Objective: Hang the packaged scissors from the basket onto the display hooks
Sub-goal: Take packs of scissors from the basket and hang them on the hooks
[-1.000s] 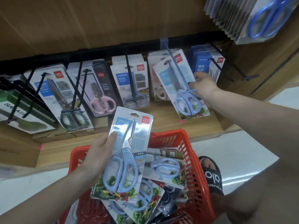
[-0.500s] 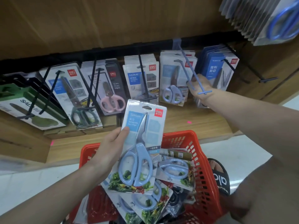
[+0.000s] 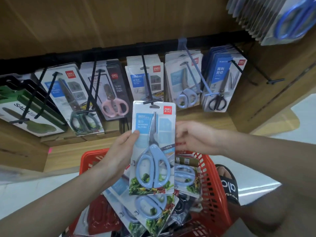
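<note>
Blue-handled scissors pack (image 3: 153, 147) is sitting upright above the red basket (image 3: 215, 190), in front of the hook row. Left hand (image 3: 119, 151) is pinching its left edge, thumb on the front face. Right hand (image 3: 193, 137) is touching the pack's right edge, fingers loosely curled (can't tell if it's actually gripping). More blue packs (image 3: 150, 209) are lying in the basket. Matching packs are hanging on the blue hook (image 3: 196, 71) up right; black hook (image 3: 148, 89) is sticking out just above the pack's hang hole.
</note>
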Motion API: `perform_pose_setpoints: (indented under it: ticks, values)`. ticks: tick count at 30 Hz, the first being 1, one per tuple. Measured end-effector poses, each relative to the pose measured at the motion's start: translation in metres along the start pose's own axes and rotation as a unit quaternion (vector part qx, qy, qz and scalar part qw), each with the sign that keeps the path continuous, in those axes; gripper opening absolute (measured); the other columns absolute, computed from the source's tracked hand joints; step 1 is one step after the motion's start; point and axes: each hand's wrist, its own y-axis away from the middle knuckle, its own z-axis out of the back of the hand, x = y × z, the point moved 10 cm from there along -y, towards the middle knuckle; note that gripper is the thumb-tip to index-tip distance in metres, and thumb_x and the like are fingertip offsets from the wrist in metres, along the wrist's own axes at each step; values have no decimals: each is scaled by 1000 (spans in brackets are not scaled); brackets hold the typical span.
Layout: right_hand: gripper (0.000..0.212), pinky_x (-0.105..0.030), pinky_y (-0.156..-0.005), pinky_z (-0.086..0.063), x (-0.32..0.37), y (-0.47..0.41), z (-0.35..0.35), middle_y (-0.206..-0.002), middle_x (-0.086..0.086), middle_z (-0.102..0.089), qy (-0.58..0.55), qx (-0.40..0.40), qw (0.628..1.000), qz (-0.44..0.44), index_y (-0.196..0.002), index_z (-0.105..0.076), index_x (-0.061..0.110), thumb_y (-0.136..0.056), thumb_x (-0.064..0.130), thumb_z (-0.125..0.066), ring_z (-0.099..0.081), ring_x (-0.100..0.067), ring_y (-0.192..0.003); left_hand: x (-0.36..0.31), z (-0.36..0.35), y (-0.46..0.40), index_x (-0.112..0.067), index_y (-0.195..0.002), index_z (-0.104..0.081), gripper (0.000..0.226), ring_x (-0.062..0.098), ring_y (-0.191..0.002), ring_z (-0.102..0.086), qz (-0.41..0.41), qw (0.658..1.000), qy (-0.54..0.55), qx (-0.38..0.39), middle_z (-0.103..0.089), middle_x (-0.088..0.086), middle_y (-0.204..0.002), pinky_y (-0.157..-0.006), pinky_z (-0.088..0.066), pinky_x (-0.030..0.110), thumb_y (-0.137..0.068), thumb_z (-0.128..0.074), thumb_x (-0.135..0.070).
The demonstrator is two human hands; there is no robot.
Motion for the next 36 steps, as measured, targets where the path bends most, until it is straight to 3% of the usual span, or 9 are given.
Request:
perform_pose_setpoints:
  ticks: [8,12,15,20,22,25,28,32,36]
  values:
    - [32,-47,-102,-56,-16,33,22,-123,-10,-76,-2,-64,997,47,-135,-63,16,-105,7,-55,-72,-29,-116,7,-38,8,-31,-113,-78,30,26,-116,-75,3,995,-26,101,-78,5,-123,-99,-55,45,-112,-48,-33]
    - [31,-41,-94,-59,-12,49,55,-119,-9,-78,10,-116,990,75,-133,-64,15,-104,4,-56,-73,-30,-112,-8,-51,16,-25,-126,-70,24,16,-118,-73,-39,985,-100,134,-78,-1,-124,-106,-55,36,-112,-52,-27]
    - [30,-43,-94,-60,-8,57,76,-117,-8,-78,22,-149,984,98,-129,-66,16,-104,4,-55,-73,-30,-111,-23,-53,19,-29,-136,-60,27,8,-121,-71,-69,978,-147,134,-76,-10,-127,-112,-51,39,-111,-53,-25]
    - [32,-33,-82,-61,13,59,103,-117,-3,-78,19,-192,973,129,-130,-67,18,-104,3,-55,-75,-24,-108,-45,-61,5,-33,-132,-57,29,4,-118,-70,-115,964,-213,111,-72,-8,-131,-111,-51,33,-106,-60,-20]
    - [32,-34,-86,-61,22,55,109,-120,-4,-77,28,-201,970,137,-131,-67,16,-104,3,-56,-75,-23,-109,-57,-71,-7,-30,-140,-53,36,-3,-114,-67,-136,955,-243,100,-68,-7,-136,-104,-52,21,-106,-62,-22]
    - [30,-35,-88,-61,30,51,115,-119,-3,-77,46,-213,968,125,-130,-67,16,-104,4,-56,-75,-21,-106,-79,-92,-28,-23,-155,-42,55,-9,-106,-60,-156,944,-281,81,-62,-8,-137,-78,-46,3,-105,-63,-33]
    - [27,-35,-83,-62,39,50,124,-117,-4,-78,55,-228,965,121,-123,-69,19,-105,5,-56,-76,-20,-100,-102,-106,-42,-21,-157,-38,60,0,-110,-60,-184,936,-297,47,-59,-5,-137,-86,-42,11,-104,-63,-35]
    - [22,-24,-70,-62,70,54,146,-105,3,-76,142,-298,932,148,-116,-71,21,-102,7,-61,-75,-13,-89,-125,-113,-56,-21,-164,-22,68,27,-141,-48,-227,881,-415,-16,-46,9,-155,-107,-41,33,-107,-57,-29]
    - [28,-35,-85,-59,100,47,160,-119,-6,-72,203,-352,899,167,-127,-67,15,-100,9,-63,-71,-23,-103,-141,-122,-70,-11,-166,-13,76,34,-151,-36,-226,845,-478,-75,-24,13,-168,-124,-35,50,-103,-56,-12]
